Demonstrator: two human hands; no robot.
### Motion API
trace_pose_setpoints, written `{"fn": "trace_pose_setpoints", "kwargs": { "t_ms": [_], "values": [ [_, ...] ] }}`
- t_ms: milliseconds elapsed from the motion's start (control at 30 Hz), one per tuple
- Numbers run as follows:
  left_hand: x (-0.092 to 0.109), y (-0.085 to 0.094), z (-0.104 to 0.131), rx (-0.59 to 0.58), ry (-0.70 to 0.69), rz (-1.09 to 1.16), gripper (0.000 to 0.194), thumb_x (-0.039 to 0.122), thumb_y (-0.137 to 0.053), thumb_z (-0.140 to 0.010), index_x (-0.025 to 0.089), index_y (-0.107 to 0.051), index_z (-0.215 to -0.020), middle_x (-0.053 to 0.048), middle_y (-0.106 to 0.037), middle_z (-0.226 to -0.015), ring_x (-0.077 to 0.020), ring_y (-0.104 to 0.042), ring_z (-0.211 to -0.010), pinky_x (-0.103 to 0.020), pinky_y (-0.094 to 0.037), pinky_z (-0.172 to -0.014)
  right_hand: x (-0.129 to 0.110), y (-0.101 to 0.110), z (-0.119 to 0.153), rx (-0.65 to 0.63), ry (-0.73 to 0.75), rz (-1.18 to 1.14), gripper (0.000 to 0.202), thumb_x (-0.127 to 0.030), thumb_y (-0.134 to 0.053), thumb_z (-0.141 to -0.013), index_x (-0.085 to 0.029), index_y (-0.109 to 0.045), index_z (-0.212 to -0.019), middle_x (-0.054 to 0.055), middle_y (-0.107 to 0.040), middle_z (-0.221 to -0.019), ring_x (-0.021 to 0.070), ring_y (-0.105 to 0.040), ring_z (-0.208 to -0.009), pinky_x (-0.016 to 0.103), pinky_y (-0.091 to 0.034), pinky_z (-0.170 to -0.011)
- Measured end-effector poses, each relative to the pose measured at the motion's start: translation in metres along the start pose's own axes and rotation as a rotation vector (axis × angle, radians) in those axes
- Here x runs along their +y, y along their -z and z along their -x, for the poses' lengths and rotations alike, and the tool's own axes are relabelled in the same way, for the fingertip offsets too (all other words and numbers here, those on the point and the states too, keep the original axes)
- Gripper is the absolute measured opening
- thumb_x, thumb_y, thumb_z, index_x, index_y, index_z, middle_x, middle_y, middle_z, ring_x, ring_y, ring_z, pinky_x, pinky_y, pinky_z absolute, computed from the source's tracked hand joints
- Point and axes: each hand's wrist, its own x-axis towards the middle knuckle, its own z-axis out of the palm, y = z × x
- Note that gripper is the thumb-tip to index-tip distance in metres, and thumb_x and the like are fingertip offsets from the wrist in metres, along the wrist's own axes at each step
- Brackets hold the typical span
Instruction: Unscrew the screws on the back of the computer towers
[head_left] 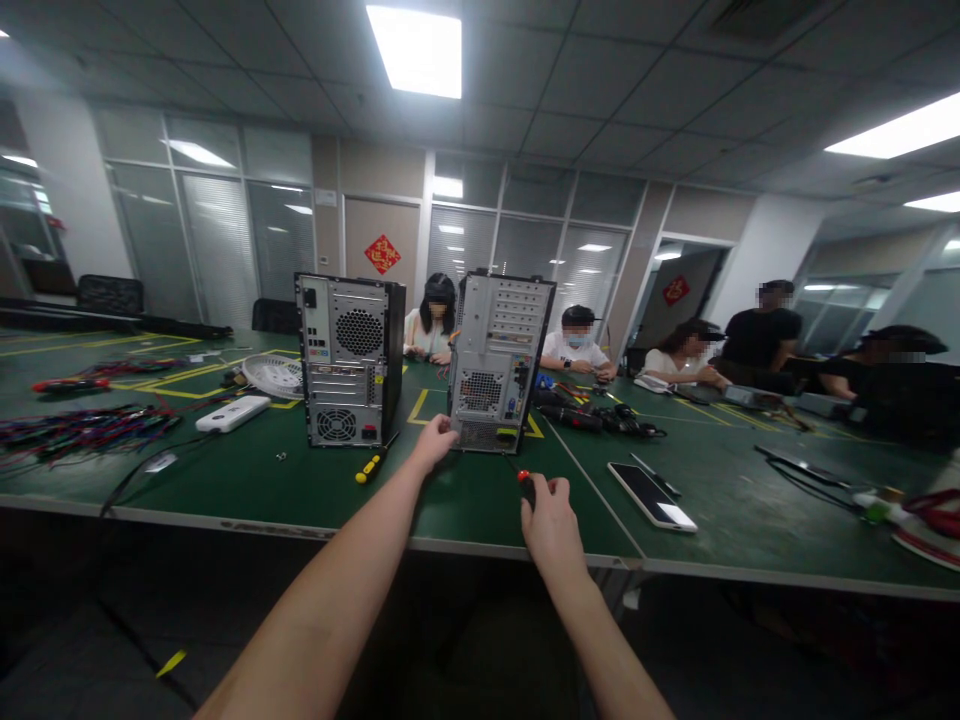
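Two computer cases stand upright on the green table (247, 490), their rear panels facing me. My left hand (435, 445) is at the lower left edge of the right computer case (487, 350), its fingers closed near the corner; whether they grip the case is too small to tell. In front of that case, my right hand (551, 515) is wrapped round a red and black screwdriver (523, 478), whose shaft points toward the bottom of the case. The left computer case (345, 370) has a yellow and black screwdriver (370, 466) lying by its lower right corner.
A phone (652, 495) lies at the right, with cables (637, 422) behind it. On the left are a white power strip (232, 413), bundled wires (82, 430) and a white round basket (274, 375). Several people sit or stand across the table.
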Motion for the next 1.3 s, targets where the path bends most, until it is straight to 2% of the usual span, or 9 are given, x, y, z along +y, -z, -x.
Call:
{"fn": "trace_pose_setpoints", "kwargs": {
  "t_ms": [100, 300, 700, 1300],
  "values": [
    [-0.002, 0.000, -0.002, 0.004, 0.001, -0.001, 0.015, 0.013, -0.065, -0.071, 0.019, -0.058, -0.082, 0.002, -0.058, -0.075, -0.0149, -0.055, -0.074, -0.027, -0.041, -0.070, -0.001, 0.001, -0.001, -0.048, 0.030, 0.070, 0.028, -0.021, -0.048, -0.103, -0.018, -0.056, -0.130, 0.010, -0.056, -0.116, 0.0177, -0.070, -0.088, 0.026, -0.048, -0.071],
    [-0.008, 0.000, -0.005, -0.001, -0.005, 0.003, 0.015, 0.013, -0.066, -0.072, 0.019, -0.059, -0.084, 0.002, -0.060, -0.077, -0.0154, -0.056, -0.075, -0.027, -0.043, -0.073, -0.001, 0.003, -0.003, -0.102, 0.082, 0.208, 0.025, -0.028, -0.043, -0.107, -0.018, -0.051, -0.129, 0.011, -0.063, -0.112, 0.0199, -0.073, -0.087, 0.027, -0.046, -0.065],
    [-0.010, -0.001, -0.007, 0.002, -0.026, 0.007, 0.017, 0.013, -0.066, -0.070, 0.019, -0.058, -0.084, 0.003, -0.057, -0.074, -0.0148, -0.054, -0.073, -0.026, -0.040, -0.069, 0.000, 0.003, -0.006, -0.158, -0.002, 0.120, 0.017, -0.031, -0.043, -0.107, -0.018, -0.049, -0.116, 0.010, -0.073, -0.103, 0.0232, -0.075, -0.090, 0.028, -0.045, -0.068],
    [-0.005, 0.000, -0.002, 0.004, -0.015, -0.003, 0.014, 0.014, -0.065, -0.071, 0.019, -0.057, -0.081, 0.003, -0.057, -0.074, -0.0151, -0.053, -0.072, -0.027, -0.041, -0.071, -0.002, 0.006, -0.006, -0.168, -0.066, 0.061, 0.019, -0.035, -0.042, -0.107, -0.018, -0.051, -0.113, 0.010, -0.073, -0.092, 0.0236, -0.075, -0.086, 0.029, -0.048, -0.068]
  ]
}}
